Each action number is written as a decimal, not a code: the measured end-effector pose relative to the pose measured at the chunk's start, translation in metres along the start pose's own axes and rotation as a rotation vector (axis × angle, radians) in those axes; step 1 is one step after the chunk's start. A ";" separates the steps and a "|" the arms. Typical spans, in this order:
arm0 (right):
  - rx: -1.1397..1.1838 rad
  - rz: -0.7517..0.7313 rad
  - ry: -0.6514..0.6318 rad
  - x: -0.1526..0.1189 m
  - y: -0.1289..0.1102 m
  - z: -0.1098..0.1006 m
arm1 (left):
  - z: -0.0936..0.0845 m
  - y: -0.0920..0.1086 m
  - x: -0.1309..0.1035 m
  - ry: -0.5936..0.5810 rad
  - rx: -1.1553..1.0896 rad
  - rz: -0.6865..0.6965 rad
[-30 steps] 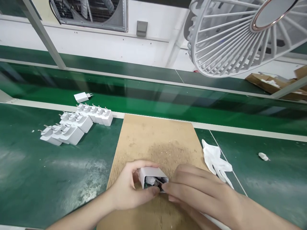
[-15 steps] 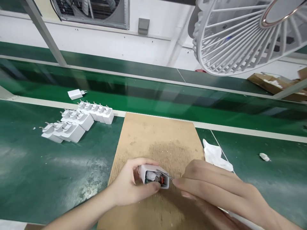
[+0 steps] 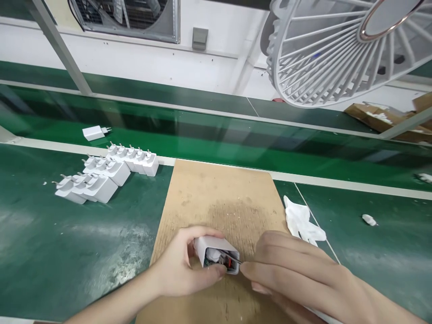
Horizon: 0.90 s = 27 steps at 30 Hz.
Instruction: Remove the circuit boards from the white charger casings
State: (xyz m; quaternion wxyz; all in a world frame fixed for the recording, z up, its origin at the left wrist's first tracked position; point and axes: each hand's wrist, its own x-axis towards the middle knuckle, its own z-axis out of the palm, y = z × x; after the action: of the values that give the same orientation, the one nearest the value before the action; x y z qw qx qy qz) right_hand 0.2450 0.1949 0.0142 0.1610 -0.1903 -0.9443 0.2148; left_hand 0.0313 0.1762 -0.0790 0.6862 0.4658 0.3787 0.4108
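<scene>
My left hand wraps around a white charger housing. Its open end is turned toward me, and a circuit board with a white blob and an orange-red part shows inside. The left thumb presses at the lower rim of that opening. With closed fingers, my right hand grips a thin metal tool, whose tip reaches into the opening. Most of the tool is hidden by the fingers, so its exact kind cannot be made out. Both hands are above a brown board.
Several white plug chargers stand in rows at the left, and a single charger lies behind them. A white glove lies right of the board. A small white lump is farther right. A white fan hangs at upper right.
The tool's tip has moved from the housing's upper rim down into the opening. The housing sits slightly lower in view, and the right hand has shifted slightly with it.
</scene>
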 end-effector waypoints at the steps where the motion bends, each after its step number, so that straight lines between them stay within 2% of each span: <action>1: 0.005 -0.010 -0.011 0.001 0.002 0.000 | 0.001 -0.001 0.000 0.010 0.005 0.003; 6: -0.014 0.041 -0.053 0.005 0.002 0.004 | 0.002 -0.002 0.000 -0.002 0.006 0.040; 11: -0.151 -0.083 0.083 0.012 0.006 0.015 | 0.000 -0.003 -0.001 -0.057 0.039 0.105; 13: -0.166 -0.058 0.073 0.014 0.005 0.014 | -0.001 -0.004 -0.002 -0.042 0.016 0.132; 16: -0.083 0.023 0.013 0.012 0.000 0.007 | -0.002 -0.002 -0.001 -0.021 -0.031 0.100; 18: -0.026 0.050 0.016 0.008 -0.004 0.001 | -0.004 0.002 0.000 -0.037 -0.023 0.043; 22: -0.016 0.046 0.006 0.003 -0.007 -0.005 | -0.006 0.008 0.001 -0.056 -0.011 0.004; 27: -0.063 -0.015 -0.001 0.007 -0.004 0.004 | -0.005 -0.001 -0.001 -0.032 0.018 0.040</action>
State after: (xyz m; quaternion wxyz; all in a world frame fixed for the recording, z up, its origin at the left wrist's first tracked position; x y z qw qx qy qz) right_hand 0.2359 0.1930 0.0146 0.1559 -0.1881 -0.9521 0.1837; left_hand 0.0264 0.1768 -0.0808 0.6795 0.4859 0.3622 0.4134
